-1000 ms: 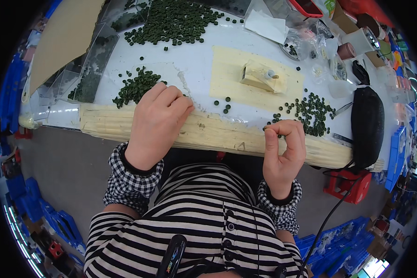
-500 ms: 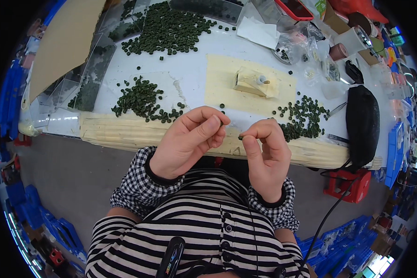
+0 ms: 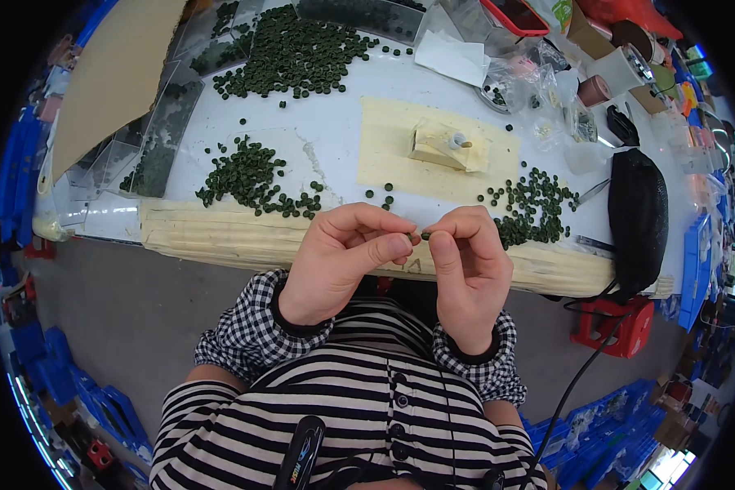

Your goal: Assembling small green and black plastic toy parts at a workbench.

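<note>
My left hand (image 3: pixel 347 261) and my right hand (image 3: pixel 469 269) meet in front of my chest, just over the table's near edge. Between the thumb and forefinger of my right hand is a small dark green round piece (image 3: pixel 425 236). My left thumb and forefinger pinch another small dark green piece (image 3: pixel 409 237), mostly hidden by the fingertips. The two pinches nearly touch. Beyond my left hand lie a few loose dark green pieces (image 3: pixel 389 187). One heap of such pieces (image 3: pixel 245 175) lies to the left, and a scattered group (image 3: pixel 543 204) lies right of my right hand.
A tape-wrapped block (image 3: pixel 445 147) with a small peg stands on a yellowish sheet (image 3: pixel 384 122). Farther back are a large heap of green pieces (image 3: pixel 298 53), clear trays (image 3: pixel 167 131) and cardboard (image 3: pixel 110 73). At right lie tweezers (image 3: pixel 594 191), plastic bags and a black pouch (image 3: pixel 639 212).
My left hand has moved right and slightly nearer to me, bringing its fingertips against my right hand's pinch. My right hand has barely moved. More loose pieces show beyond my left hand.
</note>
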The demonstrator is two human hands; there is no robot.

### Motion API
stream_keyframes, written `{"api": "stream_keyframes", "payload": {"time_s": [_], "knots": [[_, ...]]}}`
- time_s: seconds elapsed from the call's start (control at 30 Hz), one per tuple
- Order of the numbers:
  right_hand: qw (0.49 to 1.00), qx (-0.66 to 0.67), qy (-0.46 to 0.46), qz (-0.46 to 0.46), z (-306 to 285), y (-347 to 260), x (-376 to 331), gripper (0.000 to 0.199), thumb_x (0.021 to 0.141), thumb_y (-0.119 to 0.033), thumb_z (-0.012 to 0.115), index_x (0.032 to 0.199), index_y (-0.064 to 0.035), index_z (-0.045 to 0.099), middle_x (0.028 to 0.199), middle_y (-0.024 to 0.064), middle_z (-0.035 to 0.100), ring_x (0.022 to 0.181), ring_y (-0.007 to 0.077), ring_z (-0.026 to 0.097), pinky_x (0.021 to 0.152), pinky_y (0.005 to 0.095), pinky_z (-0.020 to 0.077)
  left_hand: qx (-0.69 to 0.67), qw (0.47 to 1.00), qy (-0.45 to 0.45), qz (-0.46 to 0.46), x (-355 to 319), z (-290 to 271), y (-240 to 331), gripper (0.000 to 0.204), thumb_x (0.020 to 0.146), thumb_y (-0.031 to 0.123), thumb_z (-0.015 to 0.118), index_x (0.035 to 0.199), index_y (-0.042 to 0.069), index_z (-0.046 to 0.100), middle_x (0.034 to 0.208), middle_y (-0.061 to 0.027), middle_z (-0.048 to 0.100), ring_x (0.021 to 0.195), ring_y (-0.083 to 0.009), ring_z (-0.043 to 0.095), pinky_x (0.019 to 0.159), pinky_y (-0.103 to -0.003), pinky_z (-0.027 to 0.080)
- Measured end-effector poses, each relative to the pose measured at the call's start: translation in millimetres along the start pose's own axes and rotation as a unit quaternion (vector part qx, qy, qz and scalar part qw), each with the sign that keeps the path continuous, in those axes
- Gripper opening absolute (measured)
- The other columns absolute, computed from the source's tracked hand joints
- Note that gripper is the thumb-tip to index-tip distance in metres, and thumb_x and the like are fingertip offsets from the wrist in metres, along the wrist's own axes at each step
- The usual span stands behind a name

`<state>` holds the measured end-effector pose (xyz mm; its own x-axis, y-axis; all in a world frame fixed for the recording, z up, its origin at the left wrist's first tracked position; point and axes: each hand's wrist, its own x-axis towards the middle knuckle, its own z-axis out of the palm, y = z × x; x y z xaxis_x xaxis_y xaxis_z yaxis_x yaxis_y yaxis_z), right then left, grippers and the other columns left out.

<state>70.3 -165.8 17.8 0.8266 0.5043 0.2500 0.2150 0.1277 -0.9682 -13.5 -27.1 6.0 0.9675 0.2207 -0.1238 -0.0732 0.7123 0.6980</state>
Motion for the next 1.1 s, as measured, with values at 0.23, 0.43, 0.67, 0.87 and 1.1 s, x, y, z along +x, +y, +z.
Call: {"api": "stream_keyframes", "payload": {"time_s": [0.23, 0.43, 0.67, 0.87, 1.1], "knots": [[1.0, -0.017, 0.009, -0.012, 2, 4, -2, 0.004, 0.087, -0.003, 0.064, 0.086, 0.0004, 0.061, 0.081, 0.0065, 0.058, 0.072, 0.014, 0.052, 0.066, 0.0248, 0.0429, 0.066, 0.997, 0.047, -0.015, -2, 6, 0, 0.018, 0.087, 0.001, 0.067, 0.105, -0.003, 0.068, 0.088, -0.0091, 0.07, 0.075, -0.0115, 0.065, 0.07, -0.023, 0.055], [0.985, -0.127, 0.042, -0.108, 6, 4, -4, 0.007, 0.081, 0.0, 0.069, 0.086, 0.0004, 0.064, 0.081, 0.0085, 0.06, 0.07, 0.0167, 0.056, 0.062, 0.0255, 0.0448, 0.039, 0.998, 0.039, -0.014, -3, 4, -2, 0.017, 0.088, 0.002, 0.066, 0.104, -0.003, 0.068, 0.09, -0.009, 0.07, 0.076, -0.0107, 0.065, 0.07, -0.022, 0.055], [0.96, -0.198, 0.058, -0.19, 9, 6, -9, 0.02, 0.072, 0.005, 0.074, 0.092, 0.0015, 0.07, 0.082, 0.0087, 0.063, 0.07, 0.0192, 0.058, 0.061, 0.0261, 0.0457, -0.018, 0.997, 0.068, -0.036, 1, 6, -2, 0.016, 0.089, 0.005, 0.065, 0.104, -0.002, 0.068, 0.087, -0.007, 0.069, 0.073, -0.0093, 0.062, 0.068, -0.02, 0.053], [0.97, -0.159, 0.023, -0.183, 4, 7, -8, 0.025, 0.07, 0.006, 0.075, 0.094, 0.0021, 0.071, 0.082, 0.0083, 0.064, 0.07, 0.019, 0.058, 0.061, 0.026, 0.0454, -0.032, 0.995, 0.043, -0.09, 3, 0, 5, 0.018, 0.091, 0.008, 0.064, 0.105, -0.002, 0.067, 0.086, -0.0063, 0.068, 0.073, -0.0085, 0.062, 0.068, -0.02, 0.054], [0.972, -0.155, 0.011, -0.179, 0, 9, -8, 0.028, 0.071, 0.006, 0.075, 0.098, 0.0005, 0.072, 0.084, 0.0076, 0.065, 0.073, 0.0187, 0.059, 0.064, 0.0268, 0.0455, 0.06, 0.996, 0.027, -0.065, 2, 2, 11, 0.019, 0.09, 0.006, 0.065, 0.106, -0.004, 0.067, 0.091, -0.0075, 0.069, 0.077, -0.0083, 0.064, 0.071, -0.02, 0.054]]}}
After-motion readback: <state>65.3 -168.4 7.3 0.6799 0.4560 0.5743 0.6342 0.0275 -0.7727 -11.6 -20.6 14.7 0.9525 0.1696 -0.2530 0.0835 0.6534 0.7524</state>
